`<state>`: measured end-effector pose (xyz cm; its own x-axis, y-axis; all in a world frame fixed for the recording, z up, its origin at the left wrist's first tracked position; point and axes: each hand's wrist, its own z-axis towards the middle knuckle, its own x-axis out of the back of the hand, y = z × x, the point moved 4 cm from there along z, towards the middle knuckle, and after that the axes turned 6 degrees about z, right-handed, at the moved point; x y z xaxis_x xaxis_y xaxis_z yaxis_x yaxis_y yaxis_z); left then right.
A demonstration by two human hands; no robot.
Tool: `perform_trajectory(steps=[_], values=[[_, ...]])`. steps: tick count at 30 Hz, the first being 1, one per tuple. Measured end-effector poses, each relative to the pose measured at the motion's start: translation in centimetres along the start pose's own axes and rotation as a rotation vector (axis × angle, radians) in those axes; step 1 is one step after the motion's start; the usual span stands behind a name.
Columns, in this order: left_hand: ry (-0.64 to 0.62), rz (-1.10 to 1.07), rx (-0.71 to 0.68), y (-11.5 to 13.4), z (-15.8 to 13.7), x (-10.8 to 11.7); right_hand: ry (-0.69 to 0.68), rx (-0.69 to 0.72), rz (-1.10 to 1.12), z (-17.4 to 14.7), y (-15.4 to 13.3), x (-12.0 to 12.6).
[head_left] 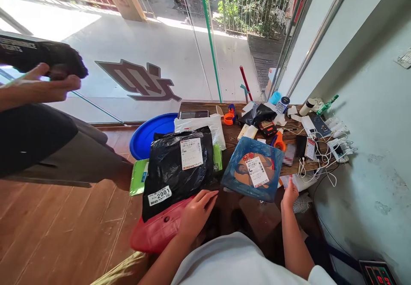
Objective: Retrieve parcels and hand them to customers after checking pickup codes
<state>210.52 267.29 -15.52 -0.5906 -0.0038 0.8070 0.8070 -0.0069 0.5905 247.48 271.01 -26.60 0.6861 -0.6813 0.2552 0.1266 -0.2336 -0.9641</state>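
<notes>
My left hand (198,211) rests at the lower edge of a black plastic mailer bag (170,165), above a red stool seat (157,229). Its fingers are stretched out and hold nothing. A white label (192,153) and a sticker reading 2001 are on the bag. Just right of a blue-wrapped square parcel (233,171) with a white label, my right hand (290,196) is raised with its fingers drawn together. Whatever is between them, if anything, I cannot make out. Under the black bag lie green packets (138,178) and a white mailer (212,126).
Orange tape dispensers (229,116), a small black-and-red device (267,127) and tangled white cables (321,165) crowd the wooden table. A blue tub (152,131) stands by the glass door. At left, another person's hand (48,86) holds a black package (41,56).
</notes>
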Motion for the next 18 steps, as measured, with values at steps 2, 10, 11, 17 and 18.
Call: perform_trajectory(steps=[2, 10, 11, 17, 18], values=[[0.046, 0.046, 0.058, -1.7, -1.7, 0.7, -0.054, 0.010, -0.029, 0.6, -0.4, -0.7], [0.144, 0.333, 0.141, -5.3, -8.7, 2.5, -0.277, 0.052, -0.235, -0.6, -0.1, -4.4], [0.135, 0.351, 0.170, -5.9, -9.5, 2.5, -0.281, 0.059, -0.247, -0.8, -0.1, -4.4], [-0.059, 0.401, 0.485, -11.3, -14.0, 1.9, -0.258, 0.126, -0.263, -1.0, -0.6, -4.3], [-0.086, 0.402, 0.535, -12.6, -15.1, 1.9, -0.250, 0.133, -0.261, -1.0, -0.6, -4.4]])
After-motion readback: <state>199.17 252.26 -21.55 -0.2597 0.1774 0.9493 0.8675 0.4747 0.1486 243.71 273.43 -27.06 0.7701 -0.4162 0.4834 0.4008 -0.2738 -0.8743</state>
